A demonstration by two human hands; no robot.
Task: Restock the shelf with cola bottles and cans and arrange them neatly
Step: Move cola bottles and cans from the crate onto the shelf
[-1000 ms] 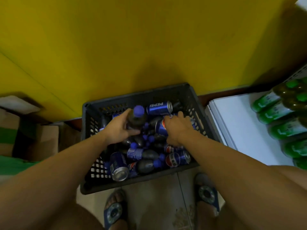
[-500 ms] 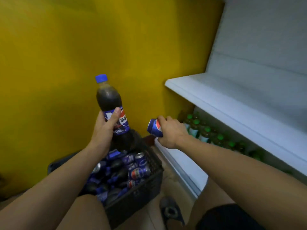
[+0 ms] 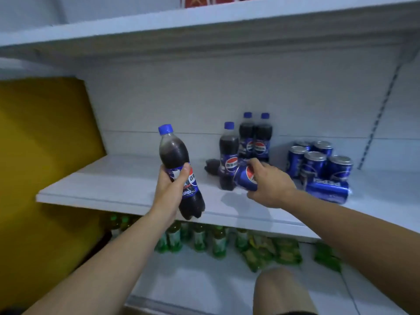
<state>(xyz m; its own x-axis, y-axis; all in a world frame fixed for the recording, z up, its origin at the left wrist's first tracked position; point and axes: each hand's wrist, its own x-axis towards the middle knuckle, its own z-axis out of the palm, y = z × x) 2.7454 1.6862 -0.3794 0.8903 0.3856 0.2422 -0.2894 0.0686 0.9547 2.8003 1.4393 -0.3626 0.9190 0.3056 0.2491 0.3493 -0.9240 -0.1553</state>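
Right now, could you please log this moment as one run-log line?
left hand: holds bottle | right hand: holds can over shelf | both not yet placed

Right hand (image 3: pixel 270 186) covers half the can (image 3: pixel 244 178). A lying bottle (image 3: pixel 211 165) hides mostly behind the standing bottle (image 3: pixel 228 153). Down below, green bottles (image 3: pixel 200 239) are a blur, tops lost under the shelf (image 3: pixel 118 178).
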